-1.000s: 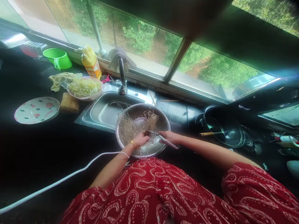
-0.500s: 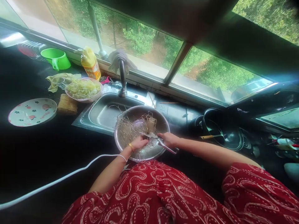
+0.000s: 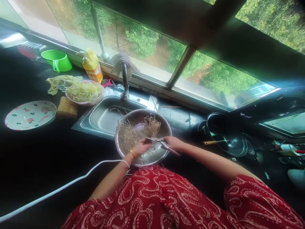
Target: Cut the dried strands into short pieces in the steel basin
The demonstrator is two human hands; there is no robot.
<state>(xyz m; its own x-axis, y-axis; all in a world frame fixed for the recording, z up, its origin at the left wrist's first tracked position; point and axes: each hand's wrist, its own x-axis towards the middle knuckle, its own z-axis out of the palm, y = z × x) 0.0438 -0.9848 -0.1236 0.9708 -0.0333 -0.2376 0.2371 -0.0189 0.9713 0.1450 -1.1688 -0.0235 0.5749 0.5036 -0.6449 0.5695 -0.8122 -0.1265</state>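
A large metal basin (image 3: 166, 127) stands in front of me, partly over the sink's edge. Dry, thin, pale noodles (image 3: 152, 125) lie in it, some as a bent bundle and some as loose strands on its left side. My right hand (image 3: 175, 144) grips a pair of kitchen scissors (image 3: 156, 139) by the handles, blades pointing left across the noodles. Just below the blades, my left hand (image 3: 142, 146) is closed on the noodles; its fingertips are partly hidden.
The steel sink (image 3: 105, 114) with its faucet (image 3: 125, 79) lies behind the basin. To the left are a bowl of shredded cabbage (image 3: 83, 91), a patterned plate (image 3: 30, 116), a yellow bottle (image 3: 92, 66) and a green ladle cup (image 3: 57, 60). A wok (image 3: 216, 127) sits at right. A white cable (image 3: 71, 181) reaches my left wrist.
The scissor handles have come slightly closer together, and my right hand has shifted a little to the right. My left hand stays on the noodles; the view has tilted slightly.
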